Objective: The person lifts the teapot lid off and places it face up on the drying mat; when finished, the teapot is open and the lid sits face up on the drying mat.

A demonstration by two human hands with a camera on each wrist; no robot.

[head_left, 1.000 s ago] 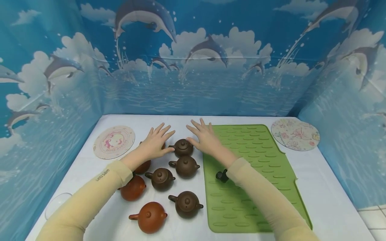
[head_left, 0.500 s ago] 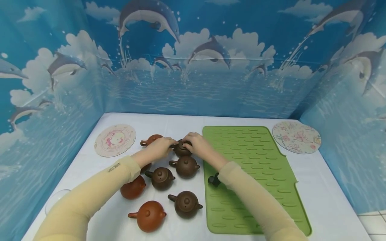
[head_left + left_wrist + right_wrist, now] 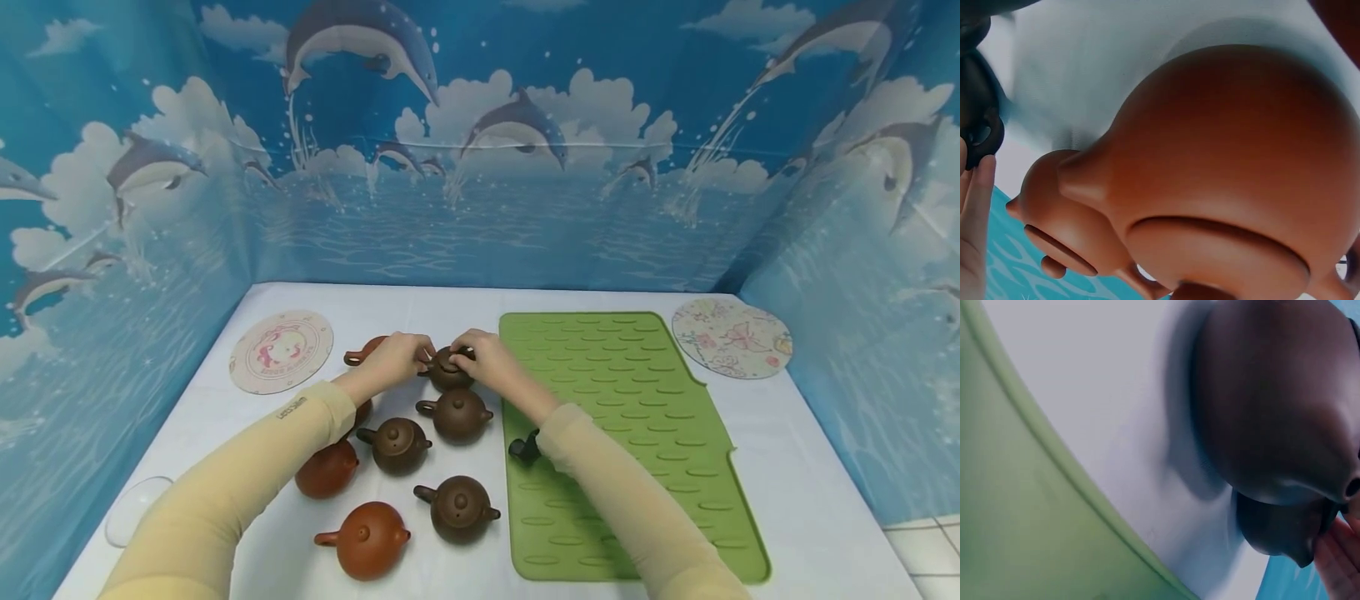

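Note:
At the back of the group, a dark brown teapot (image 3: 446,380) sits upright on the white table. Its handle is pinched by my left hand (image 3: 393,361); the left wrist view has the fingers (image 3: 980,197) right at that handle. From the opposite side, my right hand (image 3: 491,360) curls over the spout side, thumb near the lid. In the right wrist view, its fingers (image 3: 1338,559) are at the spout, partly behind a nearer brown teapot (image 3: 1272,394). Reddish-brown teapots (image 3: 1229,137) stand beside my left hand, one partly hidden under the wrist.
More brown teapots (image 3: 461,510) and reddish teapots (image 3: 371,542) stand nearer the front. A green ribbed mat (image 3: 622,375) covers the right. Round patterned mats lie at the back left (image 3: 281,352) and back right (image 3: 732,337). A clear round dish (image 3: 135,510) is far left.
Both hands were spread open above the back teapots; they have come down and closed on the dark brown teapot, left at its handle, right at its spout side. The teapots have stayed in place.

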